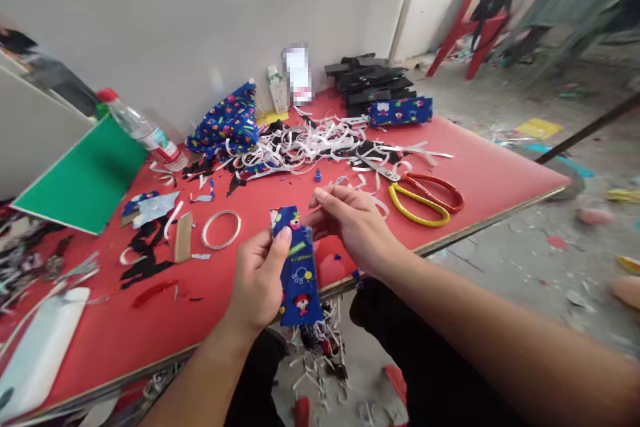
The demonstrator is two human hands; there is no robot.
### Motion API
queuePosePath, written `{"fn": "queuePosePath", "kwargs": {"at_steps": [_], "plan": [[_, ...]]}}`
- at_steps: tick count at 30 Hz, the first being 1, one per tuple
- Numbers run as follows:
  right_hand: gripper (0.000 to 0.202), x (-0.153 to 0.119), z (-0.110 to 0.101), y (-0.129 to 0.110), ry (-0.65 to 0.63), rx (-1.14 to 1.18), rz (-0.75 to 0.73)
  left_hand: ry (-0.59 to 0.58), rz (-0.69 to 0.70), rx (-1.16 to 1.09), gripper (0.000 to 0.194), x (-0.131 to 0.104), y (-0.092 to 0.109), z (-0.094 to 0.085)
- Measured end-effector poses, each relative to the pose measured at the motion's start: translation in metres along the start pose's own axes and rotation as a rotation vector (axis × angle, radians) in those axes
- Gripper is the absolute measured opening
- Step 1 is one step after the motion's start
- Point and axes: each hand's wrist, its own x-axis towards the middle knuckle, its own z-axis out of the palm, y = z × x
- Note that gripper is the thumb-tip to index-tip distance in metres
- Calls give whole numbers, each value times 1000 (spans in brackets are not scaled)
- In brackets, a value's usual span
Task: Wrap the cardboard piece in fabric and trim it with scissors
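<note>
A blue patterned fabric strip (301,280) hangs over the front edge of the red table, pinched near its top by my left hand (263,273), with the thumb on its face. Close beside the strip's upper right is my right hand (357,223), its thumb and fingertips drawn together; whatever is between them is too small to make out. Scissors (423,200) with one yellow and one red handle lie to the right of my right hand. Beyond both hands is a tangled pile of white strips (310,143).
On the red table (480,160) are a tape roll (221,229), a plastic bottle (150,133), a green board (87,173), blue fabric (227,121), a folded blue piece (401,111), stacked black pieces (367,80) and a phone (299,73). A red chair (463,27) stands back right.
</note>
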Motion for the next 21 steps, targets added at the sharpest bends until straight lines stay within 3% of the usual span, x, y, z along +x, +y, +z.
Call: {"fn": "queuePosePath", "kwargs": {"at_steps": [3, 7, 12, 17, 21], "plan": [[61, 0, -3, -2, -58, -142, -52, 10, 14, -13, 34, 1, -5, -3], [42, -5, 2, -1, -121, -195, -114, -65, 28, 16, 30, 1, -5, -2], [22, -13, 14, 1, 7, -111, -107, -38, 142, 244, 42, -5, 0, 2], [25, -17, 19, -3, 43, -68, -37, -50, 317, 461, 44, -7, 7, 0], [27, -17, 18, -4, 15, -65, -53, -90, 342, 517, 43, -6, 13, -4]]}}
